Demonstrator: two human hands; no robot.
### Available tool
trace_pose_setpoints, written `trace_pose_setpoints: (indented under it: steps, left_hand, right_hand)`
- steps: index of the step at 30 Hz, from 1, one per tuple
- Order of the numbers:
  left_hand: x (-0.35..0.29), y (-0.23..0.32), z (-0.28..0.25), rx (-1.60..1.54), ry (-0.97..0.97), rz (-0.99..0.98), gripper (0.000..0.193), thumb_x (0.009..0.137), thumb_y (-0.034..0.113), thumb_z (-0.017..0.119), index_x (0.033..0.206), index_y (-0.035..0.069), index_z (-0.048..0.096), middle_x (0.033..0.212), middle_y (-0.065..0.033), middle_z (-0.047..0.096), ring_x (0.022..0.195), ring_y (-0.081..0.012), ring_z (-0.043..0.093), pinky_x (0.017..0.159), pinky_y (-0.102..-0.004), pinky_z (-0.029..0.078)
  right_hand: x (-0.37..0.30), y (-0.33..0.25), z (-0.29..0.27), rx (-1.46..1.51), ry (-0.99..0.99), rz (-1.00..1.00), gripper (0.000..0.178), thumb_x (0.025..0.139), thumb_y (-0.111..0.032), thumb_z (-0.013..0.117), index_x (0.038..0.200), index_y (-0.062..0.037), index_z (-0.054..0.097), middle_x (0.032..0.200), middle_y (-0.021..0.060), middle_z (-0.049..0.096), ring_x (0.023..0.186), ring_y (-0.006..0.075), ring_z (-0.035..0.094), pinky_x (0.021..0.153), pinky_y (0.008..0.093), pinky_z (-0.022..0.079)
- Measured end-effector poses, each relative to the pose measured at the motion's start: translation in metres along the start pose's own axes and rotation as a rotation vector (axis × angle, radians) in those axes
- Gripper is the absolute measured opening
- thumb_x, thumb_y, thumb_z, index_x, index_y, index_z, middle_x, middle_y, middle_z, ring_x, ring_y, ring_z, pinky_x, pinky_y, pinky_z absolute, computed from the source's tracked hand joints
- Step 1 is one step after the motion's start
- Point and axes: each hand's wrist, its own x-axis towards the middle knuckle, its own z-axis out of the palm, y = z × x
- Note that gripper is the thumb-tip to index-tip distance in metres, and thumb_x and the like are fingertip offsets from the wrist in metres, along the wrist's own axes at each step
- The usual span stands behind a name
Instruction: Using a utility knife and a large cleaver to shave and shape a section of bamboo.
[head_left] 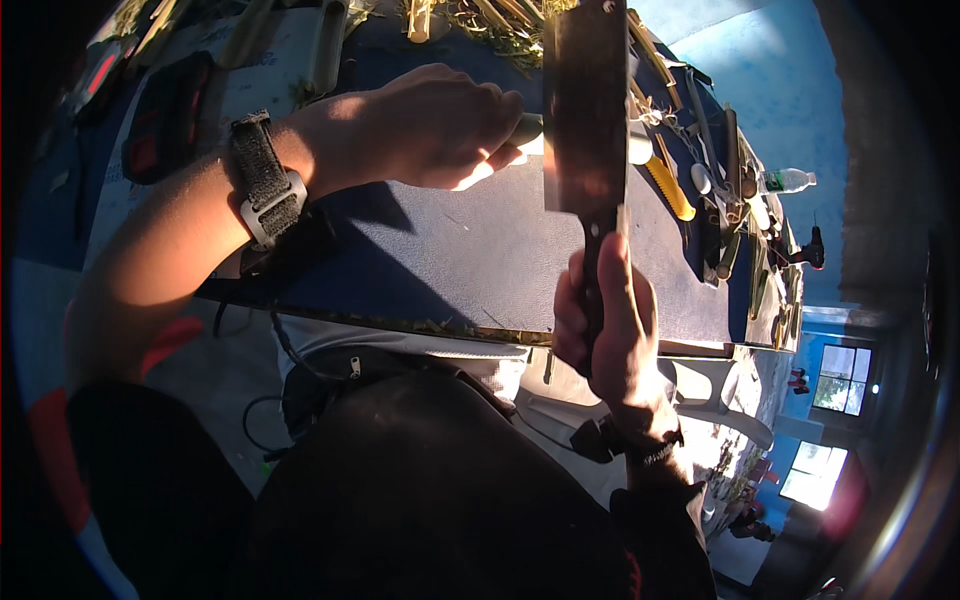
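My right hand [615, 320] is wrapped round the dark handle of a cleaver [585, 100], its broad blade pointing away from me over the table. Closed in a fist, my left hand [450, 130] grips a short greenish piece of bamboo [528, 130] left of the blade. The blade covers part of that piece; a pale round end [638, 145] shows on its other side. Whether the edge touches the bamboo, I cannot tell. Below both hands lies the blue table surface [470, 235], partly in bright sun.
A yellow utility knife [668, 188] lies right of the blade, near several bamboo pieces and tools. Further right are a clear plastic bottle [790, 180] and a power drill [812, 248]. Bamboo strips and shavings [490, 40] cover the far edge. A black-and-red case [165, 120] sits at left.
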Motion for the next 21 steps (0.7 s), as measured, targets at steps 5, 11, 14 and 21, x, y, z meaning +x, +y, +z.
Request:
trace_pose_setpoints:
  steps: [5, 11, 14, 21]
  left_hand:
    - [-0.002, 0.0, 0.0, -0.001, 0.034, 0.053, 0.033, 0.102, 0.028, 0.065, 0.095, -0.001, 0.052, 0.086, -0.0168, 0.062, 0.079, -0.0381, 0.068, 0.072, -0.0471, 0.054]
    - [-0.002, 0.001, -0.003, 0.052, 0.022, 0.112, 0.019, 0.087, 0.011, 0.068, 0.096, -0.004, 0.06, 0.095, -0.0167, 0.063, 0.091, -0.034, 0.068, 0.079, -0.0454, 0.056]
    - [-0.001, 0.001, -0.009, 0.052, -0.02, 0.114, 0.019, 0.086, 0.01, 0.068, 0.099, -0.003, 0.063, 0.099, -0.0171, 0.063, 0.092, -0.0342, 0.069, 0.079, -0.0449, 0.057]
    - [-0.001, 0.002, -0.015, -0.035, -0.079, 0.036, 0.025, 0.091, 0.015, 0.069, 0.101, -0.006, 0.061, 0.096, -0.0224, 0.066, 0.085, -0.0379, 0.071, 0.076, -0.0457, 0.058]
  right_hand:
    - [0.001, -0.001, -0.003, -0.022, -0.044, -0.055, 0.064, 0.109, -0.065, 0.037, 0.079, -0.0098, 0.051, 0.058, -0.0034, 0.043, 0.045, 0.0053, 0.041, 0.042, 0.0226, 0.033]
    - [0.033, -0.015, 0.0, -0.004, -0.047, -0.105, 0.061, 0.11, -0.061, 0.042, 0.077, -0.0104, 0.05, 0.059, -0.0032, 0.042, 0.044, 0.0059, 0.04, 0.042, 0.0226, 0.032]
    - [0.037, -0.02, 0.006, -0.02, -0.024, -0.154, 0.061, 0.11, -0.061, 0.042, 0.075, -0.011, 0.05, 0.058, -0.0036, 0.041, 0.044, 0.0064, 0.04, 0.042, 0.0225, 0.032]
    - [0.046, -0.016, 0.008, -0.001, -0.029, -0.151, 0.065, 0.109, -0.064, 0.039, 0.074, -0.0107, 0.05, 0.056, -0.0033, 0.042, 0.044, 0.0066, 0.041, 0.042, 0.023, 0.032]
